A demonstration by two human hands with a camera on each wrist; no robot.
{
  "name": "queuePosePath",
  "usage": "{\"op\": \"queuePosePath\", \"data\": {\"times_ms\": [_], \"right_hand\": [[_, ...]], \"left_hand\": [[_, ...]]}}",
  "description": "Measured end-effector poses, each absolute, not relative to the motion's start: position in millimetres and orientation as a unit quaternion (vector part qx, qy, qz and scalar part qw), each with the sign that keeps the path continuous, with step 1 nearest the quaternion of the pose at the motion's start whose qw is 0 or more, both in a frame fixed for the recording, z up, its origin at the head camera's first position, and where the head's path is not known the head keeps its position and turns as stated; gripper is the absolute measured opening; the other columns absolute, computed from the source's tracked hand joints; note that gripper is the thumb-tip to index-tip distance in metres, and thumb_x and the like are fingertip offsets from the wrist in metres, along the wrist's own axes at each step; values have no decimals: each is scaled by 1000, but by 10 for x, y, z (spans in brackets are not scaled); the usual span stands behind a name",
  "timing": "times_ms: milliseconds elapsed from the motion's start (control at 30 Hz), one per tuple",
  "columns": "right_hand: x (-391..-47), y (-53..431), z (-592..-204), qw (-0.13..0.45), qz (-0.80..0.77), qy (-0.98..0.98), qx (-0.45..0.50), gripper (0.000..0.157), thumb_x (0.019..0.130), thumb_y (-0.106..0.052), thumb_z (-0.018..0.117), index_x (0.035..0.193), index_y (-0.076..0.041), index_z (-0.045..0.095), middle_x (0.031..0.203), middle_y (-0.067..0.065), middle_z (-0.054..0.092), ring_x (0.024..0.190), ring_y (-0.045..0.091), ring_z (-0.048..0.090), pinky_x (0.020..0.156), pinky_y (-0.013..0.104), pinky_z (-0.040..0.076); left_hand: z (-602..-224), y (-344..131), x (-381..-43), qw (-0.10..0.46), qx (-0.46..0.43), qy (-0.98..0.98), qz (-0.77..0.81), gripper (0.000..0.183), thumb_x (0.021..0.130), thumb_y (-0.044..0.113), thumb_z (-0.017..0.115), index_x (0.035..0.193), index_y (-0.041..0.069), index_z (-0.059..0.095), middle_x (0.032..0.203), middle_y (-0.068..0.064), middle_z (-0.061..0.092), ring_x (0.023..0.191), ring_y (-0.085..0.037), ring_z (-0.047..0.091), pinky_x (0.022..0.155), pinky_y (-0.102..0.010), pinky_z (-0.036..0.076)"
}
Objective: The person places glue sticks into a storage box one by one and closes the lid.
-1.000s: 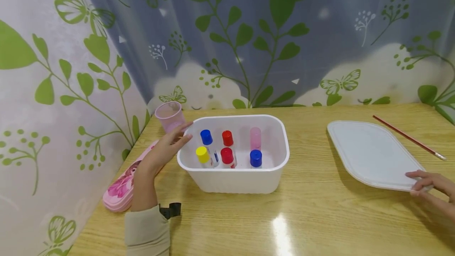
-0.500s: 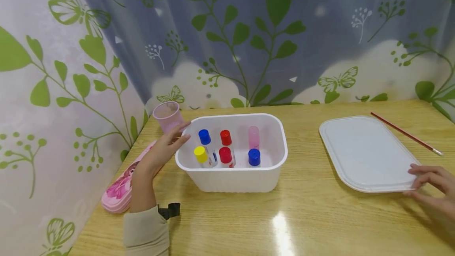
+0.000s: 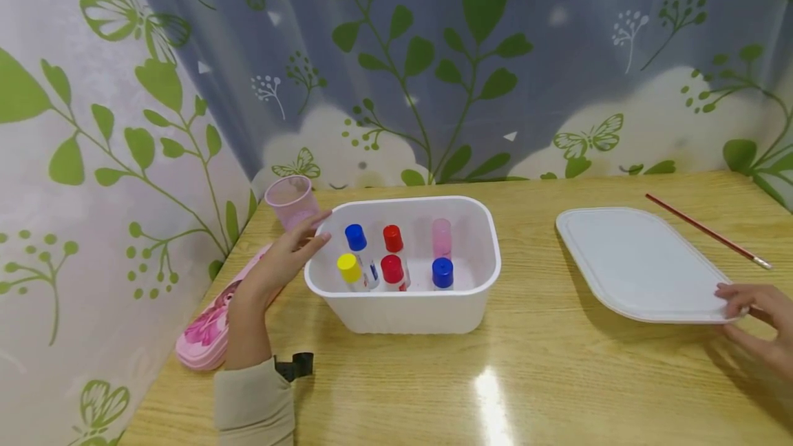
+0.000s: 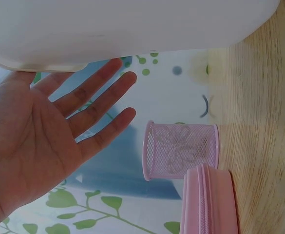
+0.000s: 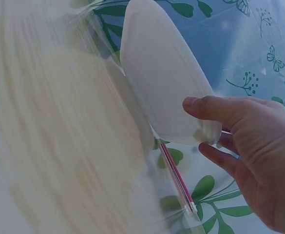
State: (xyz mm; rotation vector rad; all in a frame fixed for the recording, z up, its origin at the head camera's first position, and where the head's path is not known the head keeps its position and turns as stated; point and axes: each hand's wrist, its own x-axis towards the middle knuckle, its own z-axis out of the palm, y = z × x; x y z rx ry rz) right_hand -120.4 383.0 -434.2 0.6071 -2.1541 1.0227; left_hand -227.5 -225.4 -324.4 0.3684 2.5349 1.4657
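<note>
A white plastic bin (image 3: 421,315) stands on the table, holding several small clear tubes with caps: yellow (image 3: 349,268), blue (image 3: 442,271), red (image 3: 392,268). A pink tube (image 3: 442,238) is in there too. My left hand (image 3: 279,267) touches the bin's left rim, its fingers extended, as the left wrist view shows with the palm (image 4: 45,126) facing the camera. To the right, my right hand (image 3: 758,315) pinches the near right corner of a white lid (image 3: 638,260). The right wrist view shows the thumb on one face of the lid (image 5: 157,68), fingers behind, the lid tilted.
A pink mesh cup (image 3: 292,202) stands behind the left hand. Beside the left forearm lies a pink pencil case (image 3: 207,329), partly hidden by the arm. A red pencil (image 3: 706,229) lies beyond the lid. A patterned curtain (image 3: 434,88) hangs behind the table (image 3: 384,391).
The lid's near edge dipped toward the table half a second ago and is now higher again, with the right hand still pinching its corner. The left hand stays at the bin's rim.
</note>
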Motion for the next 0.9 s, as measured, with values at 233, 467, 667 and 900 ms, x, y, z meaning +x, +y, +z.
{"op": "queuePosePath", "data": {"times_ms": [233,467,667,900], "right_hand": [[-1219,3881,-4287,336,308,-852,258,75,84,-54,51,106,17,56,124,-17,47,115,-4,40,90,8,30],[-1206,3865,-4225,320,304,-855,273,69,88,-47,48,120,13,52,135,-8,42,123,1,35,97,11,25],[-1177,3853,-4171,336,290,-863,241,50,94,-32,49,120,10,55,128,-22,43,108,-11,44,86,5,32],[-1160,3858,-4087,375,239,-870,212,63,91,-50,41,114,5,60,120,-36,40,51,-15,38,53,3,32]], "left_hand": [[-3240,-2259,-2280,93,127,858,489,62,91,47,50,145,25,29,133,-16,41,118,-33,42,92,-48,39],[-3236,-2252,-2264,97,125,857,491,62,91,47,50,145,24,29,133,-16,41,118,-33,42,92,-48,39],[-3241,-2248,-2252,98,119,855,495,60,92,45,50,145,24,29,133,-16,41,118,-33,42,93,-48,39],[-3242,-2244,-2245,99,117,854,497,63,91,48,50,145,25,29,133,-16,41,119,-33,41,93,-48,39]]}}
